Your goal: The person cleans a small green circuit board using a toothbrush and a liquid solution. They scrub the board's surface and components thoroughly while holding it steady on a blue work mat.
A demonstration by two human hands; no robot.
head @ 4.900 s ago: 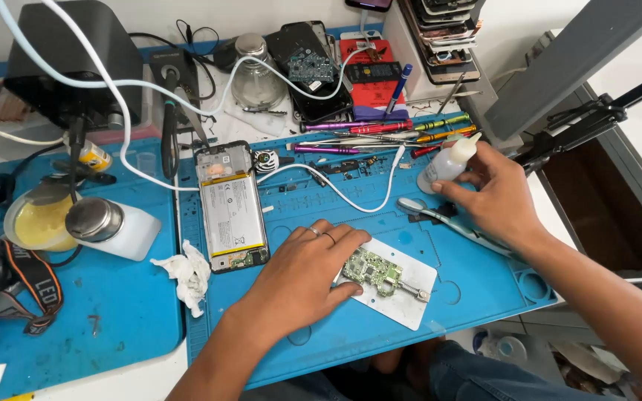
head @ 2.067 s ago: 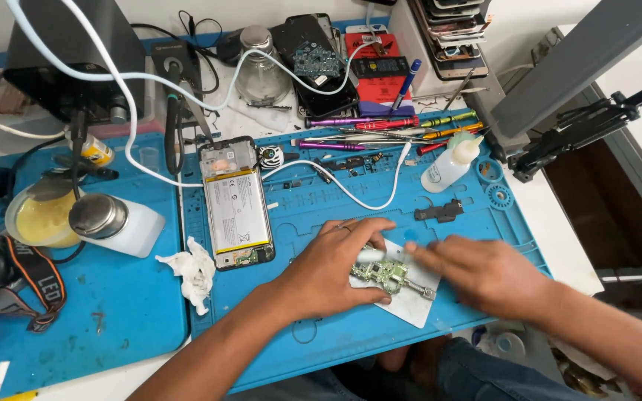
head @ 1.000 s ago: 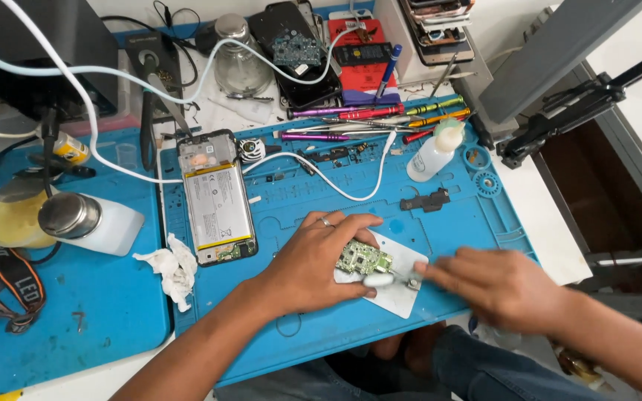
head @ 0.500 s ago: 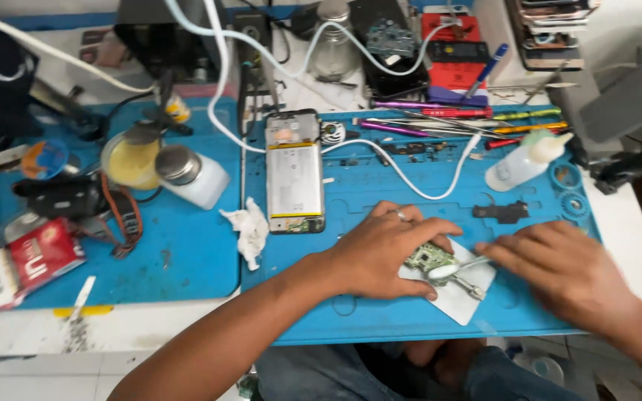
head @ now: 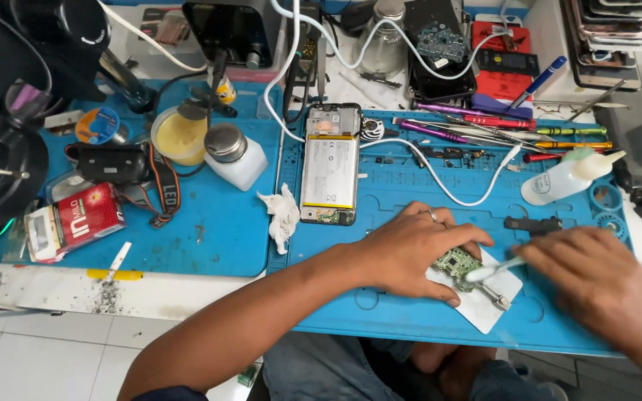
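My left hand (head: 414, 249) presses a small green circuit board (head: 456, 265) onto a white pad (head: 484, 297) on the blue work mat (head: 380, 327). My right hand (head: 596, 286) is blurred and holds a thin white brush-like tool (head: 493, 269) whose tip touches the board. An opened phone with its back off (head: 330, 165) lies further up the mat, to the left of my left hand.
A crumpled tissue (head: 282, 212) lies beside the phone. A white squeeze bottle (head: 570, 177), coloured screwdrivers (head: 484, 126) and a white cable (head: 440, 182) lie at the back right. A metal-capped dispenser bottle (head: 235, 154), yellow cup (head: 180, 136) and red box (head: 87, 217) sit left.
The camera view has swung to the left, showing more of the left mat. My right hand left the squeeze bottle, came to the board with the tool and now moves quickly over it.
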